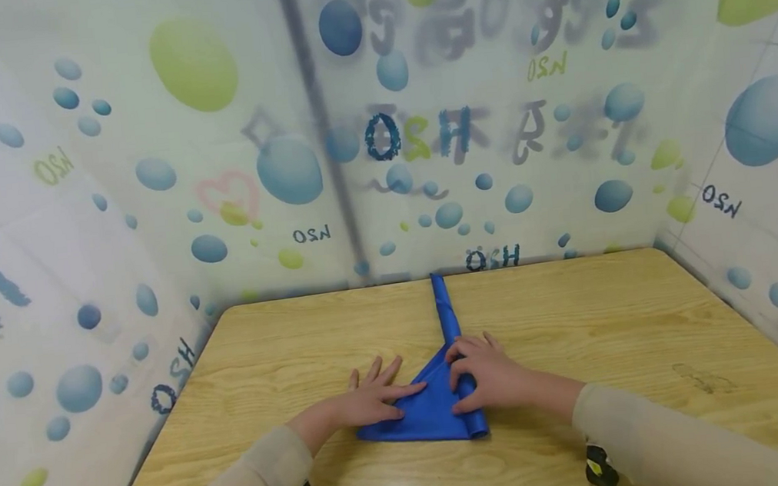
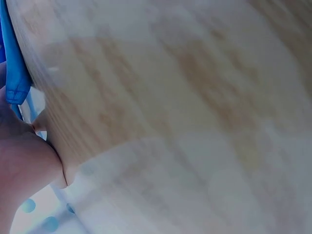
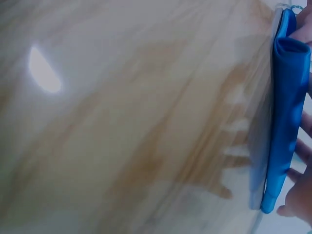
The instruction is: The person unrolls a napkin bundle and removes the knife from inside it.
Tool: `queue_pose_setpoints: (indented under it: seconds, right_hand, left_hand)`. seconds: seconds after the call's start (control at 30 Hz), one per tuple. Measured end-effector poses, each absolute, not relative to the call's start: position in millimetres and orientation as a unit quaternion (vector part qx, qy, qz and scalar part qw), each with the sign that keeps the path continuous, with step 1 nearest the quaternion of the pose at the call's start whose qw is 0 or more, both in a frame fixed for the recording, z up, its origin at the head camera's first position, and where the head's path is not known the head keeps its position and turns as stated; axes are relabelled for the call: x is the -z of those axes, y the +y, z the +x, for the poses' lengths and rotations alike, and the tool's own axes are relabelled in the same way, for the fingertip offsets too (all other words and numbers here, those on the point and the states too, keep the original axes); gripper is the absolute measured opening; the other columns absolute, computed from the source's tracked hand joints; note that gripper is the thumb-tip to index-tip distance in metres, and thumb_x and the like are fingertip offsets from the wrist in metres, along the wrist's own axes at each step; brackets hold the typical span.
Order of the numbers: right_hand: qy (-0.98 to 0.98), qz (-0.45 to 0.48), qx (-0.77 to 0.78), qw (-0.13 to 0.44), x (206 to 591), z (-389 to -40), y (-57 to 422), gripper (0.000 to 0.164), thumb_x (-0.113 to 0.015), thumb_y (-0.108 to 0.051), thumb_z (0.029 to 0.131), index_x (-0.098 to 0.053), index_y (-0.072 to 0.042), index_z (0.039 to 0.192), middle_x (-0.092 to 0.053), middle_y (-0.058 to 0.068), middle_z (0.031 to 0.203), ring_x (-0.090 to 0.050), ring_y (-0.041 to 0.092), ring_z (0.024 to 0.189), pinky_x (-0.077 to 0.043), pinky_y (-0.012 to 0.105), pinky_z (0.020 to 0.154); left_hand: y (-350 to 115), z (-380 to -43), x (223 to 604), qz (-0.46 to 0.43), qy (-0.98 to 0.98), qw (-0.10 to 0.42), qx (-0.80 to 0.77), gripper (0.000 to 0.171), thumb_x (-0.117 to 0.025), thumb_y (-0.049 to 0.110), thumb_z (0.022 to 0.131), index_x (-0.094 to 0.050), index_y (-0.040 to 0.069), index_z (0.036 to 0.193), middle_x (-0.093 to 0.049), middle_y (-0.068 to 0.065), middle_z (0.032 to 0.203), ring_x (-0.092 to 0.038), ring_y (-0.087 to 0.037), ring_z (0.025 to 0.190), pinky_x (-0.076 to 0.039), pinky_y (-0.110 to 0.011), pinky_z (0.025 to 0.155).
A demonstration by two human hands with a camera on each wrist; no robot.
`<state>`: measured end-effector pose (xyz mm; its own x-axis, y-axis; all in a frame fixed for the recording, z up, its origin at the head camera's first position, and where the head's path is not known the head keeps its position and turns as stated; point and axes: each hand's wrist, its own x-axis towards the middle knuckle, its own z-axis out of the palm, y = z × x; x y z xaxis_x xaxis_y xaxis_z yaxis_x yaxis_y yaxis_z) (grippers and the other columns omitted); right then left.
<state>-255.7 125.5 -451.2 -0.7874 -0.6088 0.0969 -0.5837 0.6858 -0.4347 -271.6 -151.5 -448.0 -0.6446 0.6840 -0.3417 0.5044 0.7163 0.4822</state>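
Note:
A shiny blue cloth (image 1: 432, 413) lies on the table as a flat triangle, its right edge turned into a thick roll that narrows into a long strip toward the back. My left hand (image 1: 368, 403) rests on the triangle's left side with spread fingers. My right hand (image 1: 491, 373) grips the roll, its bent fingers reaching over to the flat part. In the right wrist view the blue cloth (image 3: 287, 112) shows its open rolled end, with fingers along it. The left wrist view catches a corner of the blue cloth (image 2: 17, 73) beside the left hand (image 2: 29, 161).
The wooden table (image 1: 286, 337) has a glossy top and a dark mark (image 1: 702, 378) at the right. Behind it and at both sides hang pale curtains (image 1: 388, 228) with blue and green spots. The strip's far end reaches the table's back edge.

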Motion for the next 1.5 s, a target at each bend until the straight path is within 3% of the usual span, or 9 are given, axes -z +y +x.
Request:
queue_pose_setpoints:
  seconds: [0.17,0.43,0.73,1.17,1.5]
  right_hand:
    - [0.916,-0.332,0.221,0.048,454,-258,134,0.022,-0.079,-0.050,0.077,-0.066,-0.034,0.084,-0.056,-0.003,0.133,-0.022,0.037,0.143,-0.004,0.073,0.103]
    - [0.912,-0.343,0.211,0.080,454,-260,143,0.026,-0.074,-0.048,0.083,-0.075,-0.034,0.105,-0.051,-0.004,0.139,-0.015,0.036,0.146,-0.001,0.073,0.104]
    - [0.904,-0.340,0.248,0.081,454,-260,157,0.017,-0.075,-0.042,0.083,-0.072,-0.035,0.099,-0.050,-0.002,0.139,-0.016,0.038,0.145,0.000,0.074,0.103]
    - [0.890,-0.332,0.296,0.096,457,-261,175,0.017,-0.077,-0.038,0.083,-0.068,-0.035,0.096,-0.045,0.000,0.141,-0.024,0.036,0.141,0.000,0.071,0.104]
    - [0.880,-0.327,0.326,0.108,456,-260,186,0.019,-0.078,-0.034,0.081,-0.066,-0.032,0.096,-0.041,0.006,0.143,-0.027,0.042,0.136,-0.023,0.066,0.102]
  left_hand:
    - [-151,-272,448,0.342,0.889,0.255,-0.169,0.052,-0.052,0.036,0.101,-0.038,0.033,0.151,0.000,-0.011,0.163,0.015,-0.041,0.144,0.007,-0.070,0.105]
    - [-151,-273,448,0.354,0.889,0.250,-0.147,0.054,-0.051,0.043,0.100,-0.036,0.036,0.151,0.002,-0.011,0.163,0.016,-0.041,0.144,0.006,-0.070,0.105]
    - [-149,-269,444,0.386,0.893,0.218,-0.070,0.079,-0.062,0.059,0.088,-0.025,0.039,0.155,0.004,-0.015,0.162,0.010,-0.047,0.143,-0.001,-0.073,0.104]
    - [-152,-268,449,0.385,0.899,0.201,-0.057,0.085,-0.064,0.065,0.083,-0.023,0.044,0.154,0.004,-0.011,0.163,0.010,-0.045,0.144,-0.002,-0.075,0.102]
    - [-155,-264,451,0.385,0.900,0.195,-0.069,0.084,-0.064,0.064,0.083,-0.024,0.042,0.154,0.004,-0.012,0.163,0.010,-0.046,0.144,-0.001,-0.074,0.103]
